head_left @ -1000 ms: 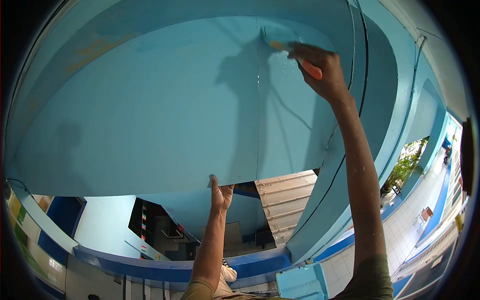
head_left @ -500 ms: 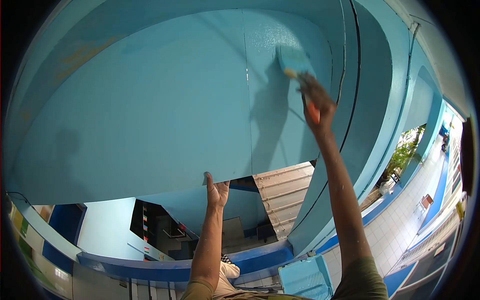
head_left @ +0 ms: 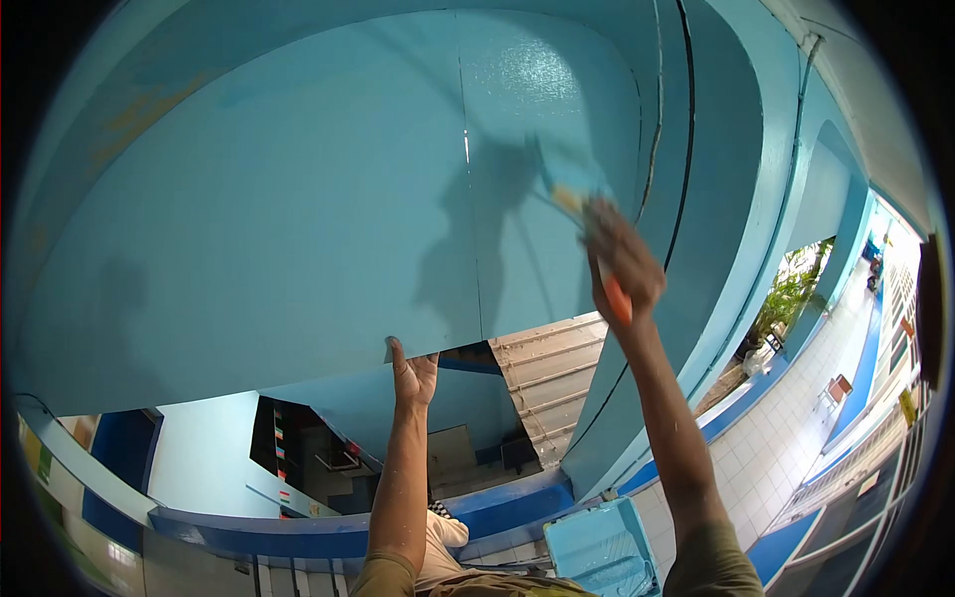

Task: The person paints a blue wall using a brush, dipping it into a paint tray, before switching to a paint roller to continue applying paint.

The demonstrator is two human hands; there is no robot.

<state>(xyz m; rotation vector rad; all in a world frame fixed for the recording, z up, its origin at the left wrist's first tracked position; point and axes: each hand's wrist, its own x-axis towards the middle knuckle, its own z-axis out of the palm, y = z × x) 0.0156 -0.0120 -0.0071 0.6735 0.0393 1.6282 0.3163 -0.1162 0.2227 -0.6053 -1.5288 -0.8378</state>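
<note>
My right hand point(head_left: 625, 261) is closed round the orange handle point(head_left: 618, 301) of a wide paint brush point(head_left: 565, 187). Motion blurs the brush, whose head is at the right part of a light blue panel point(head_left: 298, 209). A wet, shiny patch of paint point(head_left: 527, 75) shows on the panel above it. My left hand point(head_left: 414, 374) holds the panel's lower edge, with the thumb on the front face and the other fingers reaching behind, partly hidden. Below, between my arms, lies a light blue paint tray point(head_left: 607, 547) with paint in it.
Black and grey cables point(head_left: 686, 129) run down the wall right of the panel. A dark blue ledge point(head_left: 298, 534) crosses below it. A tiled corridor point(head_left: 776, 448) with a chair point(head_left: 838, 388) stretches along the right. Corrugated roofing point(head_left: 552, 383) shows under the panel.
My right hand and the brush have moved down the panel. The patch above looks wetter and shinier. My left hand still holds the lower edge, and the view has shifted slightly.
</note>
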